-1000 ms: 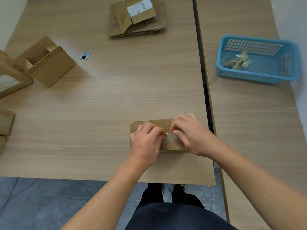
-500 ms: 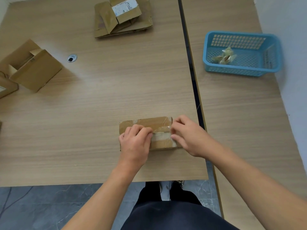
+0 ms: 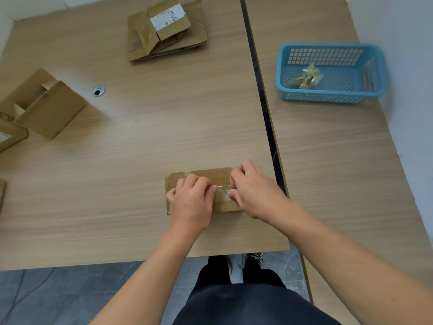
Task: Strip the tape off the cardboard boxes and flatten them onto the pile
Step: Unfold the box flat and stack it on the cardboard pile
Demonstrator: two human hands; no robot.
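So the small cardboard box sits flat on the wooden table, close to the near edge and right by the gap to the second table. Both hands are on it. The left hand has its fingers curled over the top and its thumb on the left end, gripping the box. The right hand is curled up at the right end, and its fingertips look to be pinching a thin lifted strip of the tape along the seam.

The pile of flattened boxes is at the far side of the table, one with a white label on top. An open box sits off to the left. The blue basket on the second table has some wadded tape in it.
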